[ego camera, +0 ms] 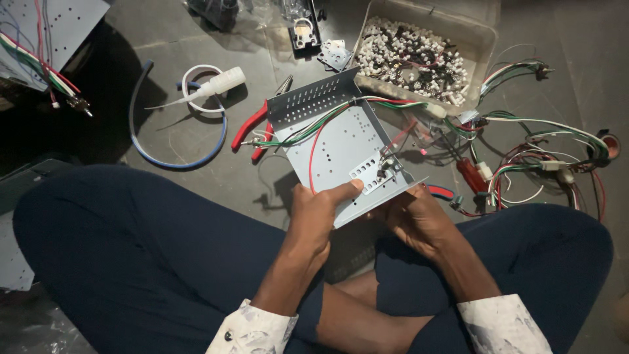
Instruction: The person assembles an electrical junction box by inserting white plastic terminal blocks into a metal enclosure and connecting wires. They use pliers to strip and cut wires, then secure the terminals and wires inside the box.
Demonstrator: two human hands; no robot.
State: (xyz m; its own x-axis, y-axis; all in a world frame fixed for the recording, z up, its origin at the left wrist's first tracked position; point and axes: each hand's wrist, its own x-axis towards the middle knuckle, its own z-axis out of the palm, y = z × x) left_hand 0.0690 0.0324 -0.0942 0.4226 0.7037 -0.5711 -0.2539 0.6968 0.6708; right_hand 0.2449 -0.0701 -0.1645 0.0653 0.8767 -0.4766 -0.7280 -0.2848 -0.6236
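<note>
I sit cross-legged on the floor holding a grey perforated metal chassis plate over my lap. My left hand grips its near edge, thumb pressing a small white perforated bracket on top. My right hand holds the plate from below at its near right corner, next to a small switch or connector mounted there. Red, green and white wires run across the plate.
Red-handled pliers lie left of the plate. A white squeeze bottle rests on a blue cable loop. A clear plastic tub of small white parts sits behind. Tangled wire harnesses spread at right.
</note>
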